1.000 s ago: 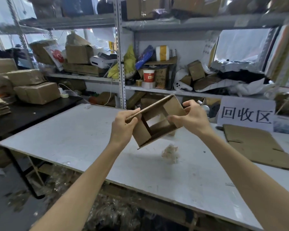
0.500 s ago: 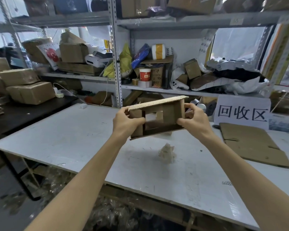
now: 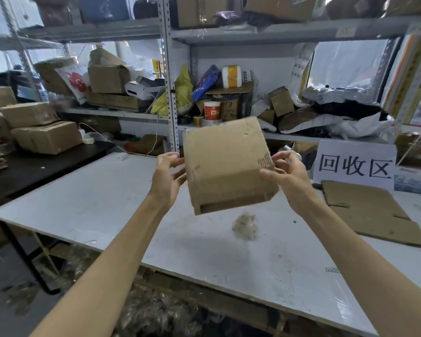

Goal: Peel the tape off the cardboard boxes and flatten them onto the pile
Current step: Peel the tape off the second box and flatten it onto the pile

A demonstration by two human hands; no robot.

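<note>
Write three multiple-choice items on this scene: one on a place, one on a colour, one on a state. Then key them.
1. Where does the flattened cardboard lie?
A. on the table's right side
B. on the floor
C. on the top shelf

2. What colour is the paper cup on the shelf?
A. blue
B. red and white
C. green

3. How is the cardboard box held?
A. resting on the table
B. by one hand
C. in the air, between both hands

Key: 1 A, it lies below the sign. 2 B, red body, white band. 3 C, left hand and right hand flank it.
</note>
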